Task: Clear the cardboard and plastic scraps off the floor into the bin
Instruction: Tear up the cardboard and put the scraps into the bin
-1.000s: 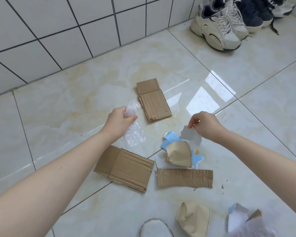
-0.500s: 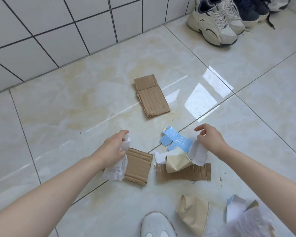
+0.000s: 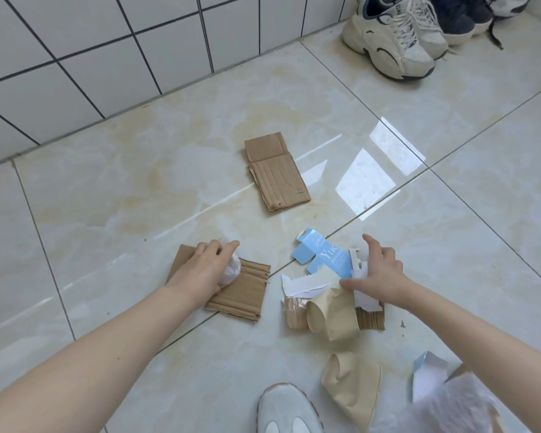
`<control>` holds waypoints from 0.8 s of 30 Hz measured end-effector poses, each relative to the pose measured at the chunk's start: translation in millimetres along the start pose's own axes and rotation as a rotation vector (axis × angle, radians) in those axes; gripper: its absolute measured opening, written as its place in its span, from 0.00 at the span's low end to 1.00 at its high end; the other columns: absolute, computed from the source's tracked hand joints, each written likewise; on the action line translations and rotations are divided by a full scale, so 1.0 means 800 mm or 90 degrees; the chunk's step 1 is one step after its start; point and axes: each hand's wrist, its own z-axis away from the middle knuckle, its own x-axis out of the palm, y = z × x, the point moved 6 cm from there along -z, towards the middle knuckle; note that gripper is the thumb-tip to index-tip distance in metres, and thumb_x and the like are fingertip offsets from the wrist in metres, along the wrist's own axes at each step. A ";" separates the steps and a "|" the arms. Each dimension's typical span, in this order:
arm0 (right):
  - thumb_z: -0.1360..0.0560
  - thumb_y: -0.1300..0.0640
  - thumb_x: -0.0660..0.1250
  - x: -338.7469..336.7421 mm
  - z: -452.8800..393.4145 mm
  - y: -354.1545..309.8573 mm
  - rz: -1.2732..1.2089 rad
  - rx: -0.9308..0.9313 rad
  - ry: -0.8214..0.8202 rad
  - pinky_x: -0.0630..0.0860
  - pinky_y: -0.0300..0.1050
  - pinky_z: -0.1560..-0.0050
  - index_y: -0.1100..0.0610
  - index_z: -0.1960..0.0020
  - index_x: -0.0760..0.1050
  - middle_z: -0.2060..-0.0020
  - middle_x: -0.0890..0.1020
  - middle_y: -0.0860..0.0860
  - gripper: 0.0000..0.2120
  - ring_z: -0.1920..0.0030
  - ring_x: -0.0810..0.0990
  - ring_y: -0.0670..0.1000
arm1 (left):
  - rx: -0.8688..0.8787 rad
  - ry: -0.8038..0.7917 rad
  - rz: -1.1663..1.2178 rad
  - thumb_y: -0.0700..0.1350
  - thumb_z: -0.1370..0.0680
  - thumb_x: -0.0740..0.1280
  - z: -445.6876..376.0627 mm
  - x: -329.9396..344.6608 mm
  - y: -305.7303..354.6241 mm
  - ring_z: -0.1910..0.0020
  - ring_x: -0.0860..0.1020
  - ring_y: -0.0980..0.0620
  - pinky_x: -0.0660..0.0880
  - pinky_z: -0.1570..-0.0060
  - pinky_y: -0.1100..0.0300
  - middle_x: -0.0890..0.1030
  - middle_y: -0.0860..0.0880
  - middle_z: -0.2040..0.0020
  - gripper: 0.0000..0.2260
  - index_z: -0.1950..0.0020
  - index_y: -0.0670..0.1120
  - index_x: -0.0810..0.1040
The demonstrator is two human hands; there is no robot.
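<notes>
Hands lowered onto scraps: left hand (image 3: 205, 270) gripping plastic wrap (image 3: 231, 270) atop cardboard sheet (image 3: 241, 295), right hand (image 3: 377, 276) spread wide pinning white paper (image 3: 364, 300); gathering underway.

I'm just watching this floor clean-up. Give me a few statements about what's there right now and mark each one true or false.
1. The left hand holds a crumpled plastic bag over a cardboard piece. True.
2. The far cardboard is being lifted. False: it lies flat on the floor, untouched.
3. The right hand reaches onto the pile beside the blue carton. True.
4. A bin stands beside the pile. False: no bin is in view.
5. Sneakers sit by the tiled wall. True.
6. The blue carton lies on the far cardboard. False: they lie apart.
</notes>
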 end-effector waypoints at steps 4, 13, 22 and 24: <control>0.34 0.47 0.76 0.009 -0.002 0.006 -0.019 0.020 0.027 0.67 0.51 0.36 0.50 0.23 0.46 0.34 0.58 0.57 0.51 0.37 0.68 0.62 | -0.053 -0.043 0.036 0.42 0.32 0.75 0.000 0.003 -0.013 0.38 0.64 0.46 0.71 0.45 0.56 0.67 0.48 0.37 0.40 0.26 0.53 0.56; 0.35 0.55 0.75 0.024 -0.022 -0.035 0.002 -0.070 0.001 0.71 0.45 0.64 0.49 0.37 0.62 0.54 0.75 0.56 0.32 0.55 0.75 0.55 | -0.085 -0.074 -0.024 0.57 0.34 0.74 0.005 -0.005 -0.032 0.50 0.75 0.50 0.68 0.59 0.58 0.75 0.54 0.51 0.19 0.50 0.52 0.72; 0.35 0.53 0.74 0.020 -0.030 -0.057 0.131 -0.146 -0.011 0.67 0.39 0.58 0.50 0.58 0.75 0.56 0.68 0.49 0.10 0.53 0.74 0.54 | -0.158 -0.068 0.285 0.55 0.36 0.77 -0.007 -0.021 -0.051 0.60 0.80 0.48 0.76 0.59 0.53 0.81 0.48 0.61 0.14 0.63 0.47 0.78; 0.35 0.51 0.75 0.022 -0.023 -0.058 0.125 -0.140 -0.014 0.66 0.38 0.64 0.52 0.53 0.73 0.54 0.67 0.50 0.15 0.55 0.74 0.53 | -0.163 -0.066 0.385 0.53 0.35 0.78 -0.007 -0.024 -0.045 0.58 0.81 0.46 0.78 0.56 0.50 0.82 0.45 0.59 0.14 0.59 0.44 0.80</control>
